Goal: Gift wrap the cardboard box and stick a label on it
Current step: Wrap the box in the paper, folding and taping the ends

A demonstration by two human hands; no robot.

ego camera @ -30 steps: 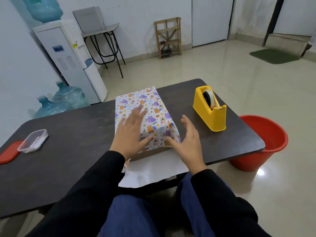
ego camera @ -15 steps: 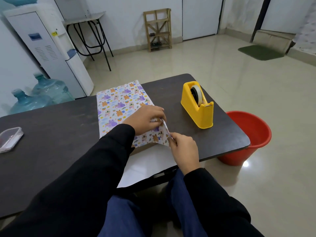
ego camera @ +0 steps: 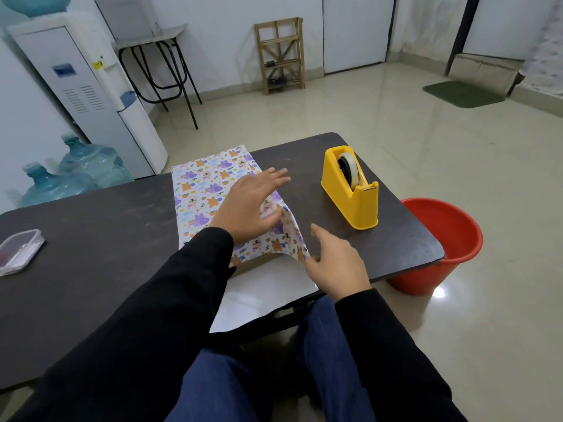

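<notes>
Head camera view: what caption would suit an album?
Open left grip over the half-wrapped box, open right grip by its paper flap, yellow tape dispenser alongside.

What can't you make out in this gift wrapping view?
Head view:
cardboard box: wrapping paper and the left sleeve cover all but a brown strip.
left hand: motion blur; contact with paper unclear.
plastic container: cut by left edge, contents unreadable.

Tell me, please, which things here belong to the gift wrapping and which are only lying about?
Belong to the job:
- wrapping paper
- cardboard box under it
- yellow tape dispenser

Only lying about:
- plastic container
- red bucket
- water bottles
- wooden rack
</notes>
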